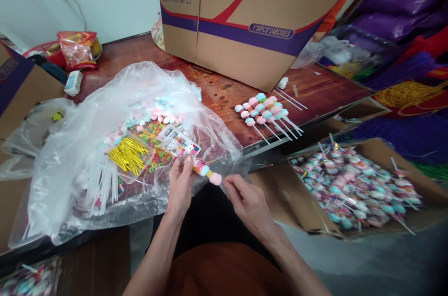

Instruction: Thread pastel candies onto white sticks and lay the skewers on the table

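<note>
The candy skewer (209, 173) lies between my two hands, above my lap and near the edge of the clear plastic sheet (224, 139), its long axis slanting from upper left down to the right. My left hand (180, 179) is at the upper end, thumb and fingers closed on it. My right hand (247, 195) is at the lower end, thumb and forefinger pinched just beyond the pink marshmallow (215, 179) — on the stick, I judge, though my fingertips hide it. Both forearms reach forward, angled inward — the left hand slightly higher.
</note>
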`<state>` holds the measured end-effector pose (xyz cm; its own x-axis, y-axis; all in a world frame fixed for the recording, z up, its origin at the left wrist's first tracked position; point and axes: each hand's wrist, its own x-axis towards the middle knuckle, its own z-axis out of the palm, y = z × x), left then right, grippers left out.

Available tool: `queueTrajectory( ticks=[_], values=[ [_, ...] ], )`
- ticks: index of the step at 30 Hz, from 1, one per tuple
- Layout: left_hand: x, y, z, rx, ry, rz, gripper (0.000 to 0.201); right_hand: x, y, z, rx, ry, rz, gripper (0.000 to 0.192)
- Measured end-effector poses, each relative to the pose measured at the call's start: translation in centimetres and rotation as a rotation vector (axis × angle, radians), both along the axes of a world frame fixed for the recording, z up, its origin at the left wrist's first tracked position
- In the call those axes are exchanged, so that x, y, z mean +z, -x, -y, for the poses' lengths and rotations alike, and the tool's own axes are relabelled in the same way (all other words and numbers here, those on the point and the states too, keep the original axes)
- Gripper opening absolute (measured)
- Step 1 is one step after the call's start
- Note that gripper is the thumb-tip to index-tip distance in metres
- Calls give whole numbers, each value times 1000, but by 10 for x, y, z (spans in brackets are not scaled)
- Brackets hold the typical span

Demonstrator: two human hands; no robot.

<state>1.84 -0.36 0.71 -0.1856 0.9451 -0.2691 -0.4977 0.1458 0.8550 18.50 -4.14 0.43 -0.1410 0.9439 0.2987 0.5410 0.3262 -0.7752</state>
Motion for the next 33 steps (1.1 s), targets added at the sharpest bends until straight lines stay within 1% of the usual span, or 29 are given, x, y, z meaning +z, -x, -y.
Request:
queueTrajectory(
  ticks=[4, 9, 11, 14, 17, 20, 21, 23, 26, 29, 33],
  values=[
    [1, 0, -1, -5, 13, 27, 40, -4, 0, -1, -9, -70, 53, 15],
    [1, -2, -2, -41, 21, -2, 39, -11, 14, -1, -23, -163, 87, 17],
    [2, 0, -3, -58, 35, 22, 40, -11, 18, 0, 3, -158, 86, 19],
    [4, 5, -5, -70, 76, 75, 44, -7, 14, 1, 38, -58, 55, 18],
    [7, 8, -6, -75, 108, 95, 50, 2, 5, -1, 22, 137, -36, 20],
    [7, 6, -5, -95, 109, 92, 55, 8, 0, -5, 35, 345, -171, 26],
    [7, 5, -5, -100, 101, 90, 55, 9, 0, -6, 36, 392, -210, 27],
    [5, 1, -3, -102, 78, 92, 50, 8, 1, -7, 22, 434, -253, 28],
    [1, -3, -1, -97, 63, 95, 44, 6, 7, -6, 11, 402, -224, 29],
    [-1, -8, 1, -106, 71, 92, 42, 4, 13, -4, 12, 317, -170, 26],
    [-1, -14, 5, -133, 67, 91, 42, 3, 26, -6, -43, 204, -128, 21]
  ],
)
